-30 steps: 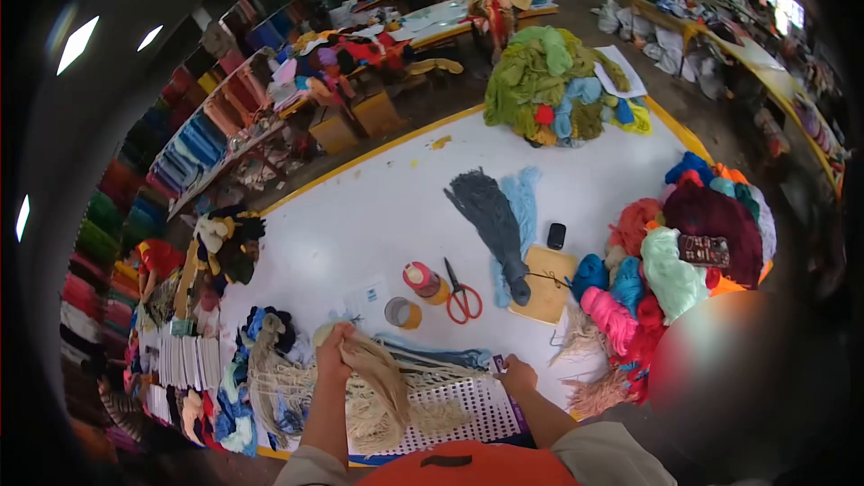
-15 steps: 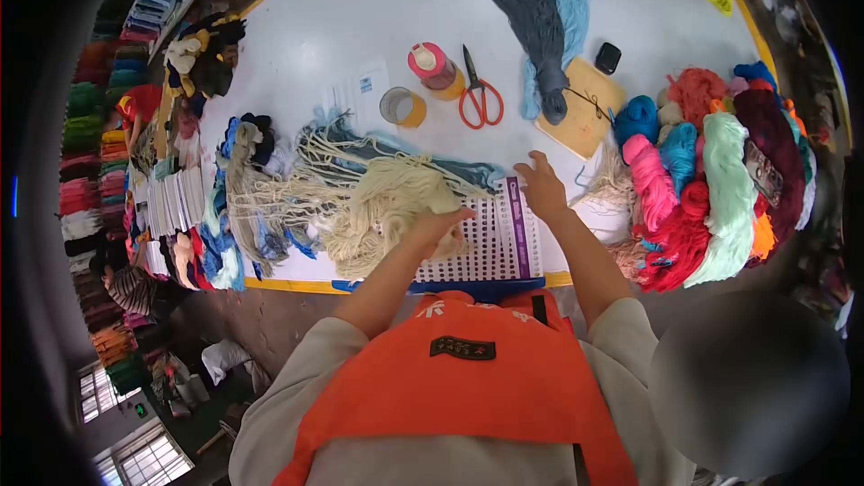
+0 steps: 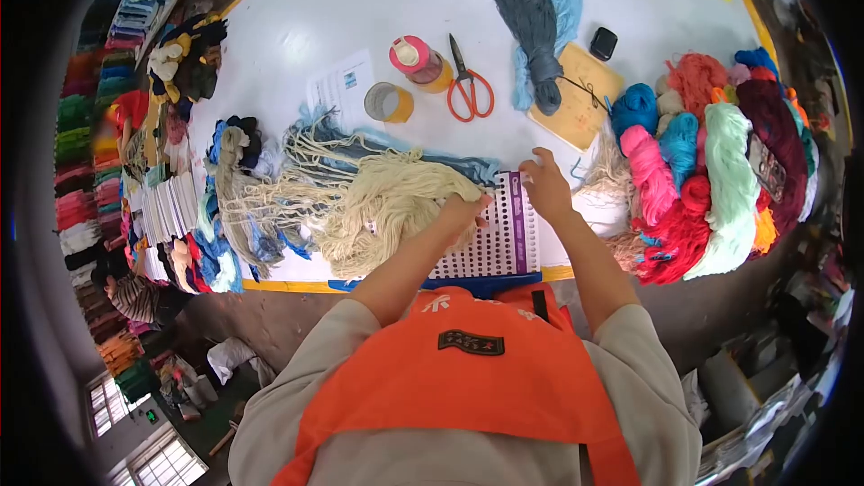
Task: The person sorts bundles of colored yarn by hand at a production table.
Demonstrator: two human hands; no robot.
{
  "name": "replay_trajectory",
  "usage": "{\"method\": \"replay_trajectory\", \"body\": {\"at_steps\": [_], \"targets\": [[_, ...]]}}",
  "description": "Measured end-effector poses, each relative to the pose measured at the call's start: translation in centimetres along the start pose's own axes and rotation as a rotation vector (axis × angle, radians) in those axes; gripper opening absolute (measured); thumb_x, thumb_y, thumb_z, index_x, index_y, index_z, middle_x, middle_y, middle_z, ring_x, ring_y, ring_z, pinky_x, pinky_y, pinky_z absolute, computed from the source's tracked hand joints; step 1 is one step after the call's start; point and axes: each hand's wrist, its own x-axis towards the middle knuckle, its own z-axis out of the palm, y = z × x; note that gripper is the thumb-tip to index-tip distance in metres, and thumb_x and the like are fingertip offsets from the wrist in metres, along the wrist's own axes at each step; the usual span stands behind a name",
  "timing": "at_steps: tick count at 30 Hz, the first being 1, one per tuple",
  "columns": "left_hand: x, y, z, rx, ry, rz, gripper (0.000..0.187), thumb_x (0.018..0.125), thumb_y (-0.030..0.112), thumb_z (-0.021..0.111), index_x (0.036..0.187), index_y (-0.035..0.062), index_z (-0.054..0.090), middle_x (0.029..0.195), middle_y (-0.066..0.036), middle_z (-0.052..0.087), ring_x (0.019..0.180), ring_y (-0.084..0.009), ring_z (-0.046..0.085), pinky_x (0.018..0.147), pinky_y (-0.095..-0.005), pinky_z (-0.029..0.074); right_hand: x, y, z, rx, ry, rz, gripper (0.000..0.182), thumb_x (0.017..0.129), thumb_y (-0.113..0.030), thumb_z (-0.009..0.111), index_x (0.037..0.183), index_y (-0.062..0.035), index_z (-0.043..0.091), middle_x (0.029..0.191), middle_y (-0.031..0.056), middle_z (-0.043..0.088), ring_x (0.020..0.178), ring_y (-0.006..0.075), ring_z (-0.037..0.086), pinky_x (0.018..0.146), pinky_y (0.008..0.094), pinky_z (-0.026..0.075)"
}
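My left hand (image 3: 464,216) is at the right end of a cream yarn bundle (image 3: 382,202), its fingers curled in against the strands. Part of the fingertips is hidden. That bundle lies over the left part of a white card with rows of dark holes and a purple strip (image 3: 517,220). Just past the strip's right side, my right hand (image 3: 545,184) is raised with thumb and fingers apart, holding nothing. Grey-blue yarn (image 3: 450,165) stretches out behind the cream strands.
Behind stand a yellow cup (image 3: 389,103), a pink-topped jar (image 3: 419,63) and scissors (image 3: 470,94). A dark grey hank (image 3: 522,13) reaches over a tan notebook (image 3: 576,99) beside a black case (image 3: 603,43). Colourful yarn hanks (image 3: 648,175) pile up at right. A person (image 3: 130,117) is far left.
My left hand has moved slightly up and right along the cream bundle, which now spreads fuller. My right hand stays near the strip, fingers apart. The view has shifted a little.
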Motion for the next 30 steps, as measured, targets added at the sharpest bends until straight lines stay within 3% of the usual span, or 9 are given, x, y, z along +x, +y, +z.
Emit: {"method": "replay_trajectory", "body": {"at_steps": [4, 8, 12, 14, 18, 20, 24, 28, 30], "targets": [[-0.7, 1.3, 0.7, 0.043, 0.114, -0.042, 0.028, 0.082, 0.02, 0.073, 0.088, -0.0064, 0.067, 0.076, -0.01, 0.065, 0.05, -0.0162, 0.056, 0.047, -0.034, 0.042, -0.2, 0.3, 0.0, 0.016, -0.013, 0.013, 0.031, 0.076, -0.005, 0.069, 0.104, -0.0151, 0.061, 0.133, 0.0091, 0.042, 0.113, 0.031, 0.055, 0.084, 0.0395, 0.053], [0.1, 1.1, 0.5, 0.027, 0.06, -0.005, 0.027, 0.083, 0.02, 0.071, 0.084, -0.0062, 0.068, 0.072, -0.01, 0.065, 0.048, -0.0165, 0.056, 0.047, -0.0348, 0.042, -0.5, 0.3, -0.3, 0.006, -0.009, 0.047, 0.03, 0.076, -0.005, 0.069, 0.103, -0.0144, 0.062, 0.133, 0.0093, 0.042, 0.113, 0.0309, 0.055, 0.084, 0.0392, 0.053], [0.4, 2.0, 0.5, 0.318, 0.044, -0.006, 0.027, 0.084, 0.021, 0.069, 0.089, -0.0053, 0.068, 0.071, -0.01, 0.066, 0.05, -0.0167, 0.06, 0.046, -0.0323, 0.044, -1.1, 0.4, -0.2, -0.064, 0.058, 0.042, 0.028, 0.076, -0.006, 0.068, 0.103, -0.0131, 0.063, 0.134, 0.0096, 0.041, 0.111, 0.0306, 0.056, 0.083, 0.0399, 0.053], [1.2, 2.6, -0.1, 0.39, 0.083, -0.037, 0.028, 0.083, 0.022, 0.069, 0.089, -0.0051, 0.068, 0.069, -0.01, 0.066, 0.05, -0.0161, 0.06, 0.045, -0.0319, 0.044, -1.3, 0.2, 0.1, -0.219, 0.282, -0.053, 0.026, 0.078, -0.007, 0.066, 0.103, -0.012, 0.062, 0.125, 0.0116, 0.049, 0.104, 0.0311, 0.058, 0.082, 0.0416, 0.051], [2.7, 3.6, -3.9, 0.172, -0.024, 0.186, 0.025, 0.082, 0.023, 0.072, 0.089, -0.0009, 0.069, 0.073, -0.01, 0.069, 0.047, -0.0143, 0.056, 0.044, -0.0311, 0.043, -2.8, -0.7, 0.5, 0.097, -0.029, -0.146, 0.027, 0.081, -0.009, 0.062, 0.107, -0.0099, 0.059, 0.101, 0.0124, 0.059, 0.097, 0.0335, 0.059, 0.084, 0.0413, 0.049], [1.2, 6.4, -5.5, 0.159, 0.041, 0.18, 0.02, 0.083, 0.02, 0.071, 0.09, 0.0011, 0.069, 0.08, -0.008, 0.07, 0.049, -0.0126, 0.056, 0.044, -0.0294, 0.043, -3.5, -0.5, 2.0, 0.196, -0.22, -0.153, 0.029, 0.08, -0.008, 0.063, 0.109, -0.0098, 0.059, 0.105, 0.0117, 0.058, 0.098, 0.0335, 0.059, 0.085, 0.0403, 0.049], [-1.8, 8.8, -11.9, -0.04, 0.145, 0.218, 0.018, 0.085, 0.02, 0.07, 0.093, 0.0045, 0.069, 0.075, -0.001, 0.066, 0.062, -0.009, 0.058, 0.051, -0.0246, 0.044, -4.0, -1.2, 3.0, 0.29, -0.153, 0.004, 0.038, 0.077, -0.008, 0.067, 0.114, -0.0092, 0.058, 0.107, 0.0144, 0.055, 0.101, 0.0331, 0.058, 0.087, 0.0393, 0.049], [-7.1, 8.3, -22.8, -0.429, 0.268, 0.474, 0.021, 0.089, 0.023, 0.065, 0.103, 0.0072, 0.069, 0.082, 0.002, 0.062, 0.066, -0.0071, 0.053, 0.055, -0.0221, 0.04, -5.5, -0.1, 5.4, 0.204, 0.015, -0.062, 0.043, 0.074, -0.01, 0.069, 0.116, -0.0097, 0.057, 0.105, 0.0168, 0.054, 0.102, 0.0362, 0.056, 0.089, 0.0413, 0.048], [-11.5, 8.9, -27.8, -0.62, 0.299, 0.563, 0.029, 0.093, 0.018, 0.058, 0.119, 0.0032, 0.062, 0.079, 0.003, 0.058, 0.063, -0.0067, 0.048, 0.054, -0.0205, 0.041, -6.5, 0.0, 6.6, 0.164, 0.139, -0.144, 0.044, 0.074, -0.012, 0.071, 0.116, -0.0081, 0.057, 0.106, 0.0179, 0.055, 0.102, 0.0371, 0.055, 0.09, 0.0413, 0.047]]}}
